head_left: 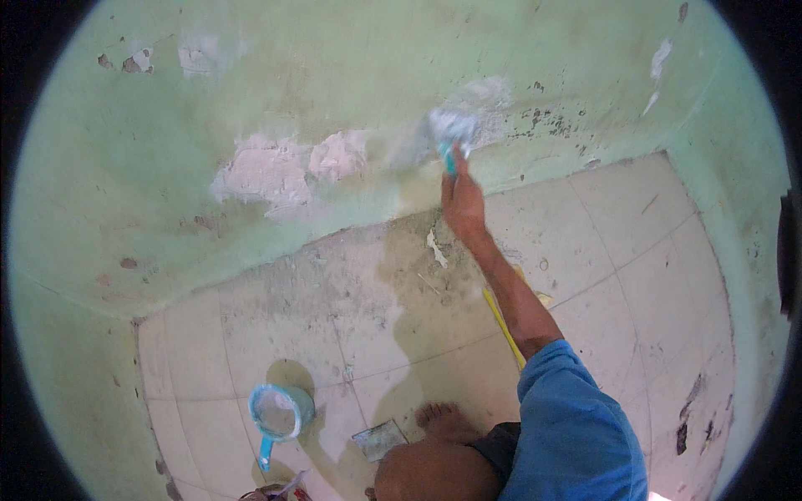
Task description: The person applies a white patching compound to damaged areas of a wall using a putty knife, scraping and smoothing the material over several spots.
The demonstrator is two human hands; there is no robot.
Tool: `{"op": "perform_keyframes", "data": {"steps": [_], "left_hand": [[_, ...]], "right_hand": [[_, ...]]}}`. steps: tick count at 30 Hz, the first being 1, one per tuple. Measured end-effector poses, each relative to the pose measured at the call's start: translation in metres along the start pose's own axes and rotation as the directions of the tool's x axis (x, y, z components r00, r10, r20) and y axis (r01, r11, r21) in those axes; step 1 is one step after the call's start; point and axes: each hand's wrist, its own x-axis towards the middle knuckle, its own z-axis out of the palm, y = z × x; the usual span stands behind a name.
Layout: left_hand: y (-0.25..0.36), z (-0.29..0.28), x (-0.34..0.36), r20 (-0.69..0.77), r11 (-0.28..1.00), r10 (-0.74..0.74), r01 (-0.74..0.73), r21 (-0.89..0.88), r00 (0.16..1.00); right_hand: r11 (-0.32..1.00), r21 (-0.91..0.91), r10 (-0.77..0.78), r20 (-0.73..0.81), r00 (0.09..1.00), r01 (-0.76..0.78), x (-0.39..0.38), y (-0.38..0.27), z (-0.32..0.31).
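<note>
My right hand (464, 200) is closed around the turquoise handle of a putty knife (454, 134). Its broad blade, blurred and whitish, lies against the green wall (401, 83) over a patch of pale filler (489, 93). Thicker pinkish-white filler (271, 171) covers the wall to the left. At the lower edge, a mostly cut-off brownish shape (266, 495) may be my left hand; a pale strip and a red bit show beside it, and its fingers cannot be made out.
A turquoise dipper (304, 409) with pale contents stands on the tiled floor (276, 326) at lower left. A flat grey plate (380, 440) lies by my foot (447, 420). Under my right forearm is a yellow strip (499, 321). A white scrap (436, 249) sits near the wall's base.
</note>
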Motion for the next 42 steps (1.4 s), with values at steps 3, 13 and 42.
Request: {"op": "perform_keyframes", "data": {"steps": [3, 13, 42], "left_hand": [[-0.001, -0.003, 0.002, 0.078, 0.970, 0.068, -0.048, -0.238, 0.995], [-0.064, 0.014, 0.020, 0.270, 0.549, -0.065, 0.260, -0.795, 0.961], [0.004, 0.011, 0.050, 0.015, 0.900, 0.202, -0.179, -0.397, 0.979]], "right_hand": [[0.992, -0.097, -0.068, 0.099, 0.993, 0.078, -0.035, 0.036, 0.010], [0.894, -0.237, -0.446, -0.379, 0.811, 0.380, 0.087, 0.100, -0.103], [0.999, 0.044, -0.019, -0.217, 0.976, 0.030, 0.080, 0.098, -0.140]]}}
